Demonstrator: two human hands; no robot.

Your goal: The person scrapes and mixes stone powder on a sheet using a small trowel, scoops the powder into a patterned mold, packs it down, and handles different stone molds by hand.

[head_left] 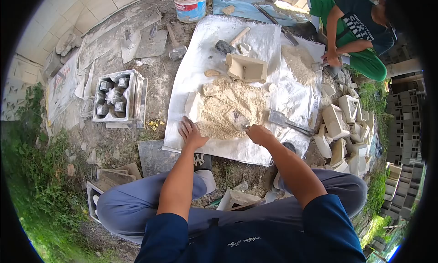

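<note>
A heap of pale sandy powder lies on a white woven sack in front of me. My right hand is closed around the handle of a trowel, with the trowel's flat blade in the heap. Fingers spread, my left hand rests at the heap's near left edge. Just beyond it stands a pale block piece. A broken hollow block sits at the heap's far side. To the right lies a flat metal tool with a long handle.
A metal mould stands to the left, near a hammer. Farther off are a wooden-handled tool and a paint bucket. Broken blocks pile up at the right. Another person sits at the far right.
</note>
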